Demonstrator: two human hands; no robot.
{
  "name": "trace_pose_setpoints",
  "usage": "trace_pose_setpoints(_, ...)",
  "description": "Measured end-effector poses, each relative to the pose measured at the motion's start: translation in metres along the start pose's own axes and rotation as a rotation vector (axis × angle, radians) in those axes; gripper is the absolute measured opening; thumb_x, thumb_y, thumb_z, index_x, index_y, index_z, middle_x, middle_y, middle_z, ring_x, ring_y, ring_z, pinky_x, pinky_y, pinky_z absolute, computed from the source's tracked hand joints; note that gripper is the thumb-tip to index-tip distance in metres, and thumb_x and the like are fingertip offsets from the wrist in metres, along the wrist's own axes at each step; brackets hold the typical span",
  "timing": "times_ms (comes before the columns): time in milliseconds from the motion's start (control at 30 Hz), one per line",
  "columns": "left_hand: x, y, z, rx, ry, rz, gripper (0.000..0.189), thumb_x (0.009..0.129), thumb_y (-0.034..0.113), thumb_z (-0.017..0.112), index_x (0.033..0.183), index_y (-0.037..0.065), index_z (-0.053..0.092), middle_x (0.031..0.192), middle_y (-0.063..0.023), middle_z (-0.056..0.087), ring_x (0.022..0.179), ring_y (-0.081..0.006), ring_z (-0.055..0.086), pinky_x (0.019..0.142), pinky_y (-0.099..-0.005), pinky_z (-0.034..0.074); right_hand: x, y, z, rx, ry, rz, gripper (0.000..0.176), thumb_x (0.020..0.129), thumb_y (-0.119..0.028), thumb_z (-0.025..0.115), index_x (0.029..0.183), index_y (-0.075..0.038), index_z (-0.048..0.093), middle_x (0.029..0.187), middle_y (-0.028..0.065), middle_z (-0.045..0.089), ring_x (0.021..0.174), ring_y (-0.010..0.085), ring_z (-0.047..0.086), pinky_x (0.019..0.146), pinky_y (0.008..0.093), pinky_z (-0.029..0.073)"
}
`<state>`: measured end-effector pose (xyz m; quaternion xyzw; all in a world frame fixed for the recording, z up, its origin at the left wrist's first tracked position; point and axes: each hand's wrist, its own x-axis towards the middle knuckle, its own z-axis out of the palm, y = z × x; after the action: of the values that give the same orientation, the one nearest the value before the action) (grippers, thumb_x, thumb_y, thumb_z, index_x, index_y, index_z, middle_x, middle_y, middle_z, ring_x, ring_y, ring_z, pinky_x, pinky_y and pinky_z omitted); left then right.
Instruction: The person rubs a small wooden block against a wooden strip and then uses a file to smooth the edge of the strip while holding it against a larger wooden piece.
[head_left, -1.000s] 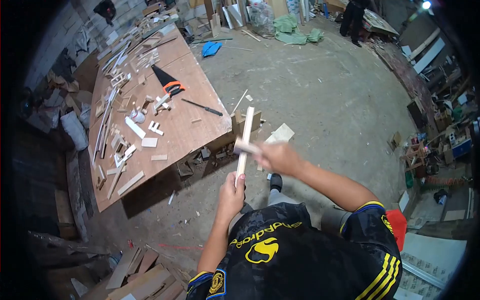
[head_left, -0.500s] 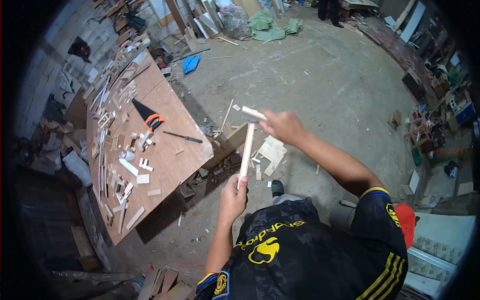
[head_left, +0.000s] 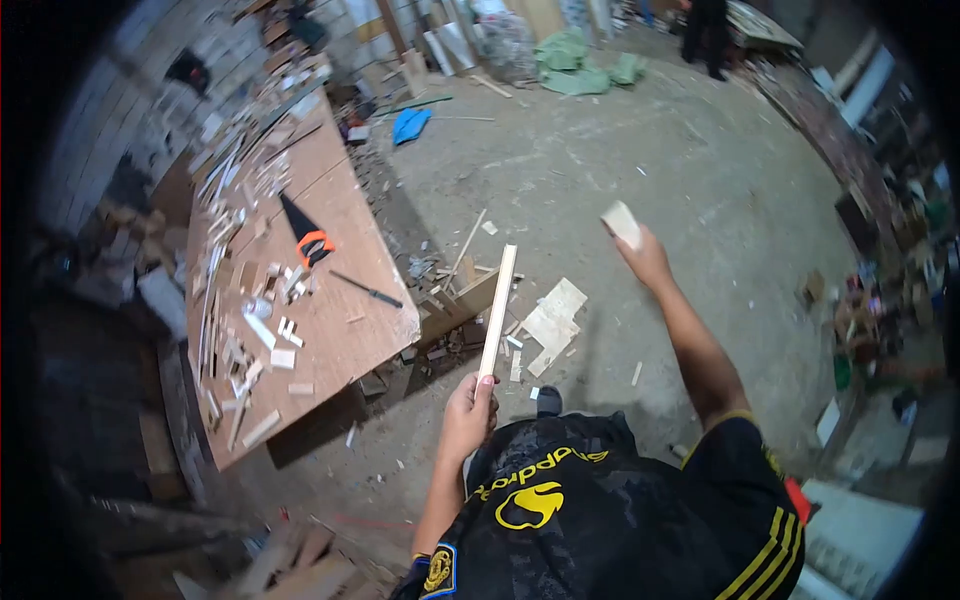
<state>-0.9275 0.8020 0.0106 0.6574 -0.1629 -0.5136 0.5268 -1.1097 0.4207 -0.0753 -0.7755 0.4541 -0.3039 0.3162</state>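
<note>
Space is separating the left hand (head_left: pixel 467 415) from the right hand (head_left: pixel 645 262), which is reaching toward half past one from it. Nearest, the left hand is gripping the lower end of a slim wooden strip (head_left: pixel 499 310), whose long axis is pointing just past twelve. Farther out, the right hand is holding a pale block (head_left: pixel 622 222) clear of the strip, toward three o'clock from its free tip. Beyond, toward half past ten from the left hand, a saw (head_left: pixel 305 228) is lying on the table (head_left: pixel 360 235).
</note>
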Motion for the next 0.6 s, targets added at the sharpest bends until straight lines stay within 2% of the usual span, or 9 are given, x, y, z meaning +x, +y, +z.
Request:
trace_pose_setpoints(133,0.008,-0.026,-0.016,-0.210,-0.119,0.023,0.026,0.106,0.035,0.050,0.115,0.010,0.047,0.061,0.0039,0.038,0.043,-0.0066,0.037,0.037,-0.0236,0.029,-0.078,0.144,0.052,0.175,-0.044,0.160,0.031,0.089,-0.027,0.071,0.104,0.000,0.066,0.082,0.0092,0.071,0.072,0.0171,0.068,0.063,0.0336,0.052)
trace_pose_setpoints(167,0.008,-0.025,-0.015,-0.200,-0.089,0.043,0.027,0.106,0.033,0.050,0.118,0.009,0.044,0.061,0.0031,0.037,0.041,-0.0077,0.036,0.037,-0.0241,0.029,-0.112,0.213,0.076,-0.027,-0.100,0.274,0.027,0.089,-0.024,0.071,0.100,0.000,0.068,0.079,0.0085,0.071,0.072,0.0171,0.068,0.063,0.0348,0.052)
trace_pose_setpoints(233,0.010,-0.023,-0.017,-0.203,-0.081,0.041,0.028,0.106,0.032,0.050,0.119,0.008,0.044,0.064,0.0016,0.041,0.044,-0.0087,0.040,0.039,-0.0248,0.034,-0.189,0.195,0.061,-0.023,-0.297,0.458,0.024,0.085,-0.024,0.072,0.093,-0.001,0.069,0.077,0.0089,0.071,0.070,0.0184,0.067,0.064,0.0390,0.052)
trace_pose_setpoints(267,0.012,-0.023,-0.019,-0.205,-0.092,0.032,0.028,0.106,0.031,0.050,0.119,0.006,0.045,0.067,0.0001,0.045,0.047,-0.0096,0.044,0.042,-0.0255,0.038,-0.229,0.197,0.060,-0.037,-0.308,0.512,0.025,0.083,-0.024,0.071,0.081,0.001,0.070,0.069,0.0115,0.069,0.067,0.0233,0.070,0.061,0.0390,0.052)
trace_pose_setpoints(300,0.017,-0.025,-0.022,-0.200,-0.095,0.036,0.028,0.106,0.031,0.050,0.119,0.006,0.045,0.067,0.0001,0.045,0.047,-0.0096,0.044,0.042,-0.0255,0.038,-0.273,0.213,0.061,0.046,-0.282,0.501,0.025,0.081,-0.025,0.073,0.080,0.000,0.070,0.066,0.0107,0.069,0.061,0.0229,0.068,0.058,0.0394,0.052)
trace_pose_setpoints(367,0.031,-0.031,-0.028,-0.077,-0.145,0.173,0.032,0.106,0.029,0.050,0.125,0.004,0.046,0.080,-0.0050,0.057,0.065,-0.0131,0.058,0.059,-0.0287,0.051,-0.331,0.234,0.045,-0.237,-0.607,0.800,0.029,0.078,-0.027,0.076,0.084,0.001,0.071,0.068,0.0143,0.069,0.056,0.0251,0.068,0.052,0.0404,0.053)
trace_pose_setpoints(400,0.034,-0.030,-0.027,-0.078,-0.143,0.177,0.032,0.106,0.029,0.050,0.125,0.004,0.046,0.080,-0.0050,0.057,0.065,-0.0131,0.058,0.059,-0.0287,0.051,-0.353,0.237,0.038,-0.426,-0.793,0.768,0.028,0.080,-0.026,0.074,0.084,0.002,0.071,0.068,0.0150,0.069,0.058,0.0258,0.070,0.052,0.0392,0.054)
trace_pose_setpoints(467,0.036,-0.026,-0.023,-0.033,-0.146,0.276,0.034,0.105,0.024,0.053,0.130,0.002,0.046,0.094,-0.0083,0.063,0.085,-0.0153,0.064,0.079,-0.0319,0.054,-0.359,0.249,0.031,-0.365,-0.740,0.807,0.027,0.080,-0.025,0.074,0.084,0.001,0.070,0.068,0.0145,0.069,0.057,0.0253,0.069,0.051,0.0392,0.054)
trace_pose_setpoints(600,0.030,-0.002,-0.003,-0.119,-0.151,0.373,0.032,0.103,0.023,0.057,0.125,0.002,0.049,0.096,-0.0099,0.063,0.088,-0.0192,0.064,0.087,-0.0383,0.052,-0.368,0.269,0.024,-0.091,-0.533,0.994,0.023,0.083,-0.023,0.071,0.081,0.000,0.069,0.066,0.0124,0.068,0.056,0.0235,0.068,0.048,0.0393,0.052)
